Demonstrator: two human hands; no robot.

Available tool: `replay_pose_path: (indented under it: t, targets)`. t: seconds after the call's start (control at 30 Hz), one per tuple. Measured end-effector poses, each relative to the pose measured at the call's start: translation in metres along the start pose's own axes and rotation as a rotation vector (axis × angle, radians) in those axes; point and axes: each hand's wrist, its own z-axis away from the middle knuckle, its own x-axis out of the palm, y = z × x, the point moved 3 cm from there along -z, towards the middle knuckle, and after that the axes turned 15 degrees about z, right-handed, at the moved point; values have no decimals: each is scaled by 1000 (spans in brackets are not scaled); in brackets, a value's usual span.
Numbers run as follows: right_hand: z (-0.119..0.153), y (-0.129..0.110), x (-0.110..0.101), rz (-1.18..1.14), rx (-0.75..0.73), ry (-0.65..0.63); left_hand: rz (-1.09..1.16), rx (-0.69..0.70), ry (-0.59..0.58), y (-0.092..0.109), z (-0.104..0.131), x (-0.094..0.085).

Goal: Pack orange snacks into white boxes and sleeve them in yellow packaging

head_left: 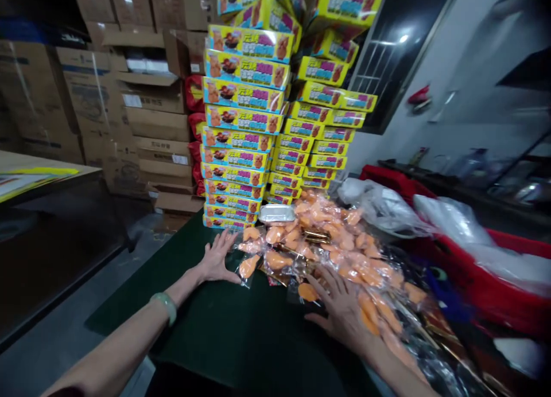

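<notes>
My left hand [218, 260] rests at the left edge of a heap of orange drumstick-shaped pieces in clear wrappers [340, 230], fingers spread. Close by its thumb lies one wrapped orange piece [248, 267]. Over the front of the heap is my right hand [338, 302], its fingers apart and nothing seen in its grasp. A wrapped orange piece [308, 292] lies just beside its fingers. Gold-coloured packets [316, 236] show among the orange pieces. Behind the heap sits a small silver foil tray [276, 213]. All this is on a dark green tabletop [232, 328].
Tall stacks of yellow and blue printed boxes [241, 119] rise at the table's back. A red crate [495, 271] with clear plastic bags [383, 205] stands at right. Brown cartons [159, 119] are piled behind. Another table [38, 173] with yellow sheets is at left.
</notes>
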Motion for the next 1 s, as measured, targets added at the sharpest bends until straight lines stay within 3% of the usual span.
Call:
replay_pose_path:
  t: [0.1,0.27,0.43,0.57,0.7,1.0]
  targets:
    - [17,8,-6,69,136,-60,27,62,-42,9,-13,18]
    - [48,26,-12,161,387,-92,14,140,-119,32,-13,43]
    - [60,27,5,139,421,-157,-35,115,-118,69,-29,76]
    - [49,32,24,106,428,-194,-61,149,-185,99,-64,109]
    - [34,51,42,116,443,-180,-34,218,-144,118,-106,137]
    - [15,107,81,207,499,-143,46,238,-135,149,-176,174]
